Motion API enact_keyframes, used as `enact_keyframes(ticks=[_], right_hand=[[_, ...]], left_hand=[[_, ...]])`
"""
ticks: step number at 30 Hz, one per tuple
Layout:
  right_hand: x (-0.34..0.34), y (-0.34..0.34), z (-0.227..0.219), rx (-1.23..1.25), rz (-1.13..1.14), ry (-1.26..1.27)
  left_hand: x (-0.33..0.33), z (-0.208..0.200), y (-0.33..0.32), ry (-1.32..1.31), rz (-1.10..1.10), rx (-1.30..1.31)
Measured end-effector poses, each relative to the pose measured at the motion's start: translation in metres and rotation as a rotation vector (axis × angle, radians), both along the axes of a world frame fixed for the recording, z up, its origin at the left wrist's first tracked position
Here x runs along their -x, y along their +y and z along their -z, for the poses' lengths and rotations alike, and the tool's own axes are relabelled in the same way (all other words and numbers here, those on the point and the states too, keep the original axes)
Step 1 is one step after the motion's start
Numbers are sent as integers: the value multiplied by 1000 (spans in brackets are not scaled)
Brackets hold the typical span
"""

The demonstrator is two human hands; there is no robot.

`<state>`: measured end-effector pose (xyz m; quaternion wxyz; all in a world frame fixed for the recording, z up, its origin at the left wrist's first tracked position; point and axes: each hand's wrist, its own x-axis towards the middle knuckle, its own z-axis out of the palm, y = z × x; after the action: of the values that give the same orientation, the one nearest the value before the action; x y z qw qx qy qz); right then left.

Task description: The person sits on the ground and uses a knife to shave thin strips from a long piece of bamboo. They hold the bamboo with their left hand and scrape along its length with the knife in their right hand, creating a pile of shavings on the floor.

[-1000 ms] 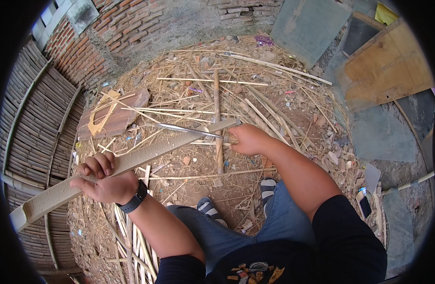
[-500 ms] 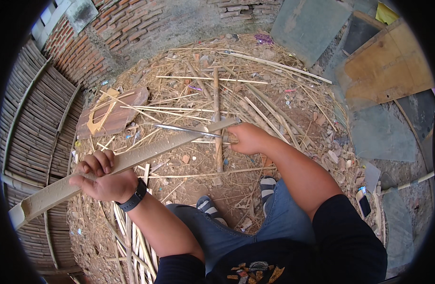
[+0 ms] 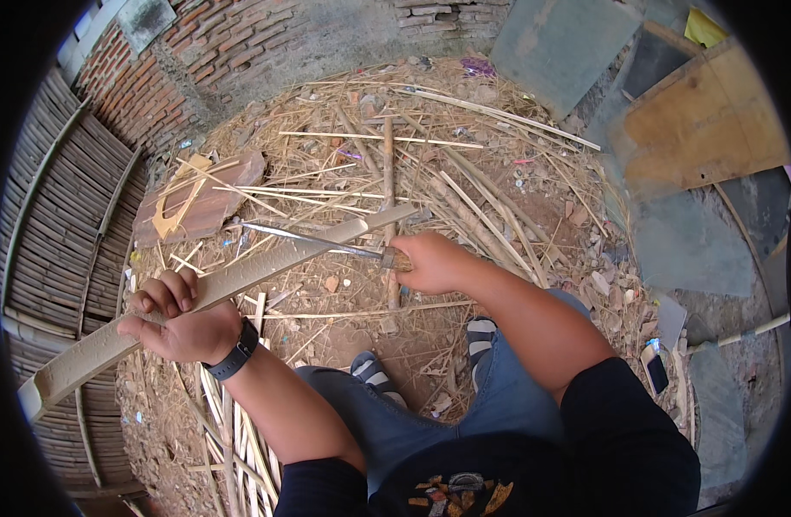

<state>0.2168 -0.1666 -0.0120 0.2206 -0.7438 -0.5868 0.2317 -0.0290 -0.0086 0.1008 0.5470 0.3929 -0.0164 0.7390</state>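
A long split bamboo piece [image 3: 249,269] slants from the lower left up to the middle, its pale, hollow inner side facing up. Around its lower part my left hand [image 3: 184,327] is closed, thumb on the near edge and fingers over the far edge. My right hand [image 3: 437,263] grips the short handle of a long-bladed knife [image 3: 299,237]. The blade points left and crosses over the bamboo near its far end. Whether the edge touches the bamboo I cannot tell. Most of the handle is hidden in my right fist.
Bamboo strips [image 3: 240,439] lie in a pile beside my left leg. Poles and sticks [image 3: 388,172] litter the straw-covered dirt ahead. A bamboo slat wall [image 3: 59,258] stands at left, a brick wall [image 3: 232,52] behind. Sheets [image 3: 697,121] lean at right, and a phone [image 3: 655,369] lies nearby.
My right hand and the knife have moved left, so the blade reaches further across the bamboo. My left hand keeps its hold on the bamboo, and the whole view has shifted slightly.
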Motion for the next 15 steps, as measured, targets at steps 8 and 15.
enact_keyframes(ticks=[8, 15], right_hand=[[-4, 0, 19, -76, 123, -34], [-26, 6, 18, -40, 250, 101]], left_hand=[[11, -9, -4, -43, -23, 24], [34, -8, 3, -70, 34, -60]])
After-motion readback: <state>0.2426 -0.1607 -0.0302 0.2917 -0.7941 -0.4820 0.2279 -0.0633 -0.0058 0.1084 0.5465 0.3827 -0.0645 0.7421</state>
